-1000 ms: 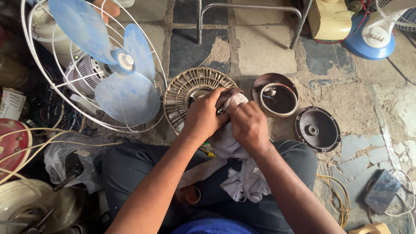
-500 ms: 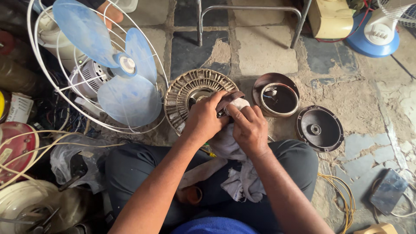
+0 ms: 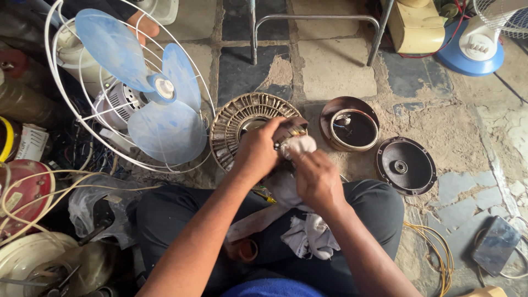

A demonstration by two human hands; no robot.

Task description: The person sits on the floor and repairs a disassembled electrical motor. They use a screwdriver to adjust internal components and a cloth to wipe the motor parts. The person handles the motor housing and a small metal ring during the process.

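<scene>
My left hand [image 3: 258, 151] grips a small round metal motor part [image 3: 294, 130] above my lap. My right hand [image 3: 318, 179] presses a white cloth [image 3: 300, 144] against that part; more of the cloth [image 3: 308, 234] hangs down onto my dark trousers. Just behind the hands a round ribbed motor core [image 3: 242, 118] lies on the stone floor, partly hidden by my left hand.
A blue-bladed fan with a white wire guard [image 3: 146, 91] leans at the left. A round brown housing [image 3: 349, 124] and a dark cover plate [image 3: 406, 166] lie at the right. Metal stool legs [image 3: 316, 22] stand behind. Wires [image 3: 434, 258], a phone [image 3: 495, 245] and clutter ring the spot.
My right hand has slid a little down and right with the cloth over the part. My left hand keeps its grip. The view has shifted slightly.
</scene>
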